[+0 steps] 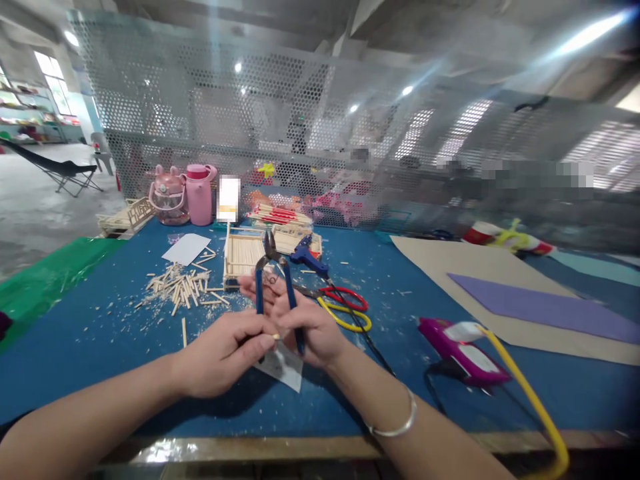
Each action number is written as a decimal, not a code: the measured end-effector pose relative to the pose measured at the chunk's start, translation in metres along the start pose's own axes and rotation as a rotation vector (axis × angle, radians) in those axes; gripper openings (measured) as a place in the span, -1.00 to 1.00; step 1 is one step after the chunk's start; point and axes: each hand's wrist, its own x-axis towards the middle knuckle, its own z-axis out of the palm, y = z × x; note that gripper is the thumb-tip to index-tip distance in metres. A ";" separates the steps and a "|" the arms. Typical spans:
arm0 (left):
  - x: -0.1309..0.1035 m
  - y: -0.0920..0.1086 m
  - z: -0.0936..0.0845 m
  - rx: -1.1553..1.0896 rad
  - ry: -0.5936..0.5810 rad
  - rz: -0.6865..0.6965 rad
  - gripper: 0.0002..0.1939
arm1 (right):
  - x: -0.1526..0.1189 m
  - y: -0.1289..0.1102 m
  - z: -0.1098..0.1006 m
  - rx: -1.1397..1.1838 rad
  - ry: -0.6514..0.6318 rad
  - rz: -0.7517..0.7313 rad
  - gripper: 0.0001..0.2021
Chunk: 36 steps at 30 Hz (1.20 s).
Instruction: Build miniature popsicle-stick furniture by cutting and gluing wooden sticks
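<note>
Low over the front of the table, my left hand pinches a short pale wooden stick piece between thumb and forefinger. My right hand is wrapped around blue-handled cutting pliers, whose jaws point up and away from me with the handles spread. Both hands are close together, the stick piece near the lower end of the pliers. Beneath them lies a small white paper. A pile of short wooden sticks is spread to the left, with crumbs around it.
Beyond my hands are a small stick-built frame, a blue glue gun and scissors with red and yellow handles. A magenta device sits at right, near a purple sheet. A pink bottle stands before the perforated screen.
</note>
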 end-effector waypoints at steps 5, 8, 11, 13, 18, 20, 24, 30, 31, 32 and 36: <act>0.000 0.004 0.000 0.148 -0.061 0.075 -0.74 | -0.005 -0.007 -0.002 0.020 -0.230 0.131 -0.39; 0.002 -0.001 -0.001 0.095 -0.003 0.073 -0.73 | -0.007 -0.015 -0.004 -0.114 -0.135 0.013 -0.38; 0.005 -0.011 -0.004 -0.018 0.252 -0.023 -0.75 | -0.009 -0.028 -0.011 -0.284 0.021 -0.156 -0.29; 0.007 -0.016 -0.008 -0.041 0.403 -0.087 -0.75 | -0.010 -0.034 -0.018 -0.538 0.104 -0.178 -0.24; 0.009 -0.019 -0.012 -0.074 0.501 -0.158 -0.75 | -0.010 -0.027 -0.030 -1.374 0.034 -0.160 -0.22; 0.009 -0.019 -0.011 -0.068 0.505 -0.158 -0.75 | -0.009 -0.021 -0.031 -1.493 -0.034 -0.161 -0.20; 0.008 -0.018 -0.011 -0.045 0.479 -0.164 -0.72 | -0.008 -0.016 -0.027 -1.550 -0.073 -0.107 -0.18; 0.007 -0.018 -0.011 -0.032 0.466 -0.137 -0.75 | -0.008 -0.018 -0.024 -1.586 -0.080 -0.123 -0.21; 0.007 -0.018 -0.010 -0.024 0.463 -0.137 -0.75 | -0.008 -0.018 -0.024 -1.592 -0.076 -0.138 -0.22; 0.008 -0.019 -0.010 -0.016 0.459 -0.136 -0.75 | -0.008 -0.018 -0.024 -1.599 -0.070 -0.154 -0.22; 0.008 -0.019 -0.010 0.005 0.450 -0.134 -0.75 | -0.008 -0.018 -0.024 -1.621 -0.048 -0.172 -0.25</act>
